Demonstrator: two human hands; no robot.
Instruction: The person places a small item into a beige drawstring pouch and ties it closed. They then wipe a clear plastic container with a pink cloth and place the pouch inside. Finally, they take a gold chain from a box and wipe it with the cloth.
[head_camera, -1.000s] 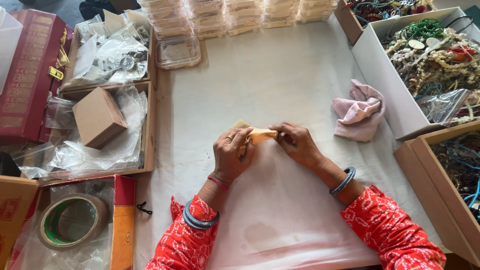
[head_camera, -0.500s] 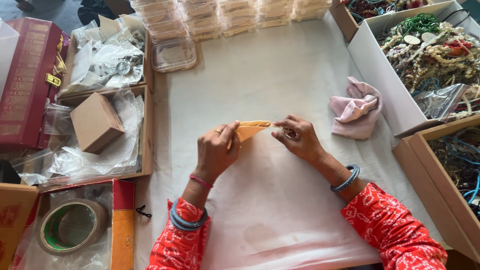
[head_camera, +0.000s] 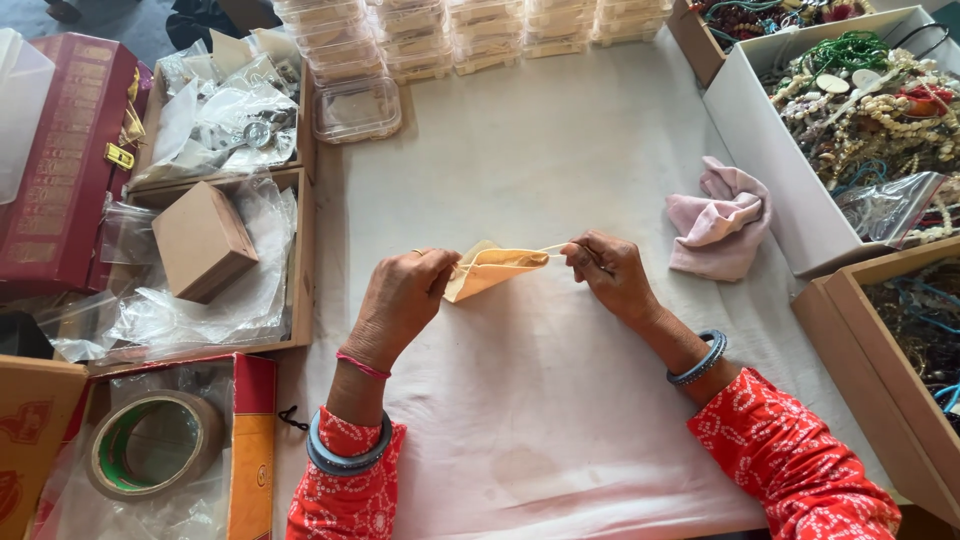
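I see the left hand pinching the small pale-yellow cloth pouch closed at its mouth. The right hand grips the thin drawstring, stretched taut between both grips

Soft, even daylight is filling the scene, leaving the white cloth bright but not blown out. Only faint shadows are lying under the hands, just below the cloth's middle, while mild glare is glinting off the plastic bags left of the cloth. Focus is holding sharp across the cloth, with box edges bowing slightly toward the corners.
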